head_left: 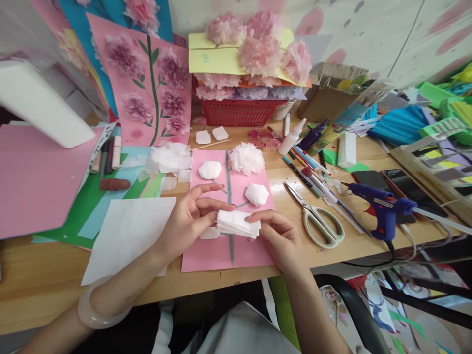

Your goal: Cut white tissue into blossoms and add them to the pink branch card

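The left hand [193,214] pinches the left end of a small, flat stack of folded white thin paper [238,222] between its fingers, the index finger stretched out toward the far side. The right hand [280,236] grips the right end of the same stack, thumb on top. The stack is held over the near part of a pink rectangular paper sheet [206,258] lying on the light wooden surface [44,273]. A grey-green painted stem [229,179] runs up this sheet. At its far right corner sits a fluffy white paper flower [246,158]; a rounded white paper wad [210,170] lies far left of the stem, and a faceted white paper wad [257,194] lies to its right. To the left is a plain white paper sheet [123,241]; to the right lie cream-handled metal scissors [309,208], with a blue glue gun [383,204] farther right. A red plastic basket [243,114] stands at the far side.
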Available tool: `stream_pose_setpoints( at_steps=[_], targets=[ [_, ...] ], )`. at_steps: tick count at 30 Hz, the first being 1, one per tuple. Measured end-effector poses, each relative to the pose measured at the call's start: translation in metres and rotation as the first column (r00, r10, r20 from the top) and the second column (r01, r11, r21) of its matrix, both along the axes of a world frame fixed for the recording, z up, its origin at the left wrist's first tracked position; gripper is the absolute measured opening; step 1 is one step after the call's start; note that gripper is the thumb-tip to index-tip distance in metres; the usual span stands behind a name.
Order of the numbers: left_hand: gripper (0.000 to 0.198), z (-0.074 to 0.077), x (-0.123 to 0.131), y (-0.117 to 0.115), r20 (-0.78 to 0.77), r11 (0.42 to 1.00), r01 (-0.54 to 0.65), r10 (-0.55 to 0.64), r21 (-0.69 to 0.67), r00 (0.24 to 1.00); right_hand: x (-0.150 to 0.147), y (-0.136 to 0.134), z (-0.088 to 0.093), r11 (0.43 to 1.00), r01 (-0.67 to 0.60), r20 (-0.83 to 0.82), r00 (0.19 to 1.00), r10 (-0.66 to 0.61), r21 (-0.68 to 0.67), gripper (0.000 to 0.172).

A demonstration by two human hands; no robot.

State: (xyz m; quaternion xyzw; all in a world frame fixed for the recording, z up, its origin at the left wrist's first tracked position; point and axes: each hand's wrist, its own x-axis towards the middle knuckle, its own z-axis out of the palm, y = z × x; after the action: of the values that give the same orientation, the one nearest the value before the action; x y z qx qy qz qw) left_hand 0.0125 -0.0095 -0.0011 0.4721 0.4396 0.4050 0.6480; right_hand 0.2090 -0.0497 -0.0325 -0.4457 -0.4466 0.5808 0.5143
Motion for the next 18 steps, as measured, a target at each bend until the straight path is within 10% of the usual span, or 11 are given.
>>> stream_pose_setpoints(
  at_steps=[18],
  targets=[
    [0.034, -0.0044, -0.0024, 0.003, 0.305, 0.959, 0.051, 0.039, -0.279, 0.952, -0.0042, -0.0038, 0.0014, 0.983, 0.082, 0.089, 0.991, -0.098, 0.162, 0.017]
  ],
)
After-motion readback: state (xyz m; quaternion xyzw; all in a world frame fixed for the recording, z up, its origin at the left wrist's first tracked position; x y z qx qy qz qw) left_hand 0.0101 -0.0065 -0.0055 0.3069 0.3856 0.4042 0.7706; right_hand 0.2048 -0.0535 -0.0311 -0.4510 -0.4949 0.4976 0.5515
